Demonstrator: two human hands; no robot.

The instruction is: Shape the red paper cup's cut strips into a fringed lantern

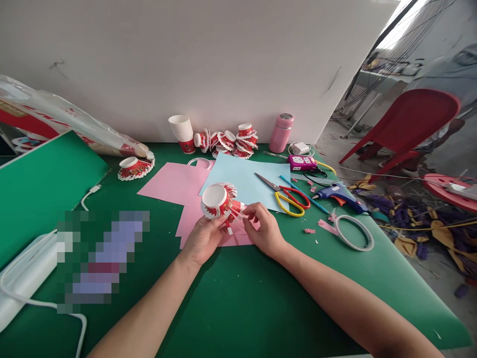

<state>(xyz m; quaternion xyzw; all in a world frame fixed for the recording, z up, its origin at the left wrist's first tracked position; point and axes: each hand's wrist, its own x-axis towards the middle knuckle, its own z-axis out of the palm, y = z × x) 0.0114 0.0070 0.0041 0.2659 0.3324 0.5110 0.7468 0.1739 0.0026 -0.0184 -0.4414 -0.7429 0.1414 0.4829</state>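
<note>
A red and white paper cup (215, 197), its wall cut into strips that fan outward, is held base up over the pink paper. My left hand (206, 237) grips it from below, with the thumb on its near side. At the cup's right side, my right hand (263, 227) pinches one of the strips between thumb and fingers. Beneath lie pink sheets (171, 183) and a light blue sheet (238, 174). Scissors (285, 195) with red and yellow handles rest on the blue sheet, right of the cup.
Along the wall stand stacked paper cups (182, 133), several cut cups (227, 141) and a pink bottle (281, 133). Right lie a blue glue gun (341, 196) and a tape ring (368, 238). Another cut cup (134, 168) sits left. A red chair (417, 124) stands beyond the green table (231, 308).
</note>
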